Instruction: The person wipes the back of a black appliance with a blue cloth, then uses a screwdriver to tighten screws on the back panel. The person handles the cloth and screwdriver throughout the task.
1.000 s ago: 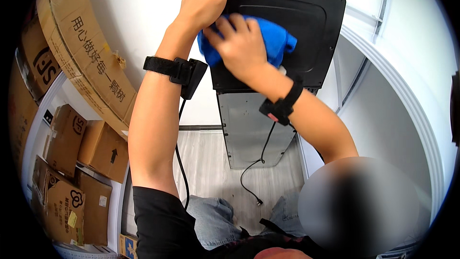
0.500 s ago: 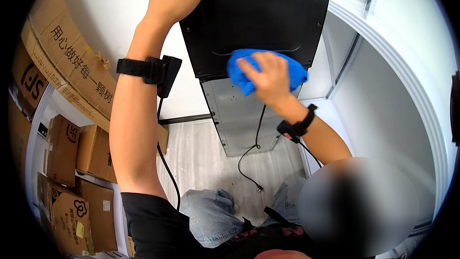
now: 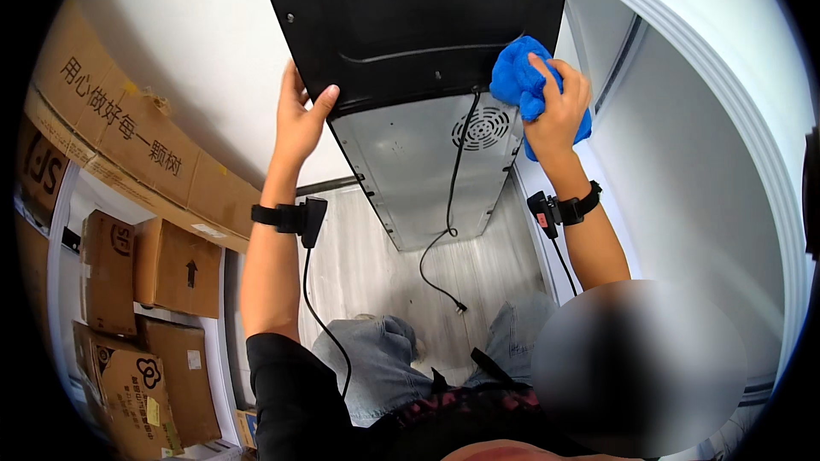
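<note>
A tall appliance, perhaps a water dispenser, stands before me with a black upper panel and a grey lower panel. My left hand holds its left edge at the bottom of the black part, thumb in front and fingers at the side. In my right hand is a bunched blue cloth, pressed at the right edge near the seam of the two panels. A round vent sits in the grey panel. The black power cord hangs from the seam, its plug on the floor.
Cardboard boxes fill a white shelf at the left, and a long carton leans above them. A white-framed enclosure curves along the right. Bands on both wrists trail black cables. Pale wood-look floor lies below.
My left hand has come down from the top to the lower left edge of the black panel. My right hand has moved right with the cloth, uncovering the vent. The appliance appears shifted left.
</note>
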Demonstrator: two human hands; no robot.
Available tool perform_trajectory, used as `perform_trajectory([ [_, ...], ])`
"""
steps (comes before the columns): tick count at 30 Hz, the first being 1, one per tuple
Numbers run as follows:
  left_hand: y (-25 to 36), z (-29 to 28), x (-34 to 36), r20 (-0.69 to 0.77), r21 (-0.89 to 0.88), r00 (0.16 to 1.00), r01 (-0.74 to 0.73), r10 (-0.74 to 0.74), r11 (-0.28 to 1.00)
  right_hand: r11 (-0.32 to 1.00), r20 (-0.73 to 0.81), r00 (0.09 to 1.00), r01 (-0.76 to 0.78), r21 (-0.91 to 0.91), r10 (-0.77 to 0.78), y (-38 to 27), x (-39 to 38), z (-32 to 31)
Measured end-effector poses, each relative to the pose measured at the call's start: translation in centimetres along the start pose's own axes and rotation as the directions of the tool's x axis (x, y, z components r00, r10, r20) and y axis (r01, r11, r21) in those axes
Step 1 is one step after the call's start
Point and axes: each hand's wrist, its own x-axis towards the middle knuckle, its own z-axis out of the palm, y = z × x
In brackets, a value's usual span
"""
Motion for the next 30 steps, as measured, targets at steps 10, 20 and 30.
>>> perform_trajectory([
  [10,-1.9,2.7,-2.3,-0.142,-0.046,0.990,0.019,-0.026,0.999,0.999,0.065,0.997,0.030,0.010,-0.031,0.3,-9.7,2.3],
  [20,-1.7,2.8,-2.7,-0.098,-0.026,0.994,0.055,-0.057,0.998,0.998,0.068,0.997,-0.042,0.041,0.039,-3.0,-10.7,3.8],
  [30,-1.7,2.6,-2.7,-0.087,-0.150,0.989,0.108,-0.122,0.983,0.937,0.014,0.987,-0.155,0.314,0.159,-4.0,-10.5,0.2],
])
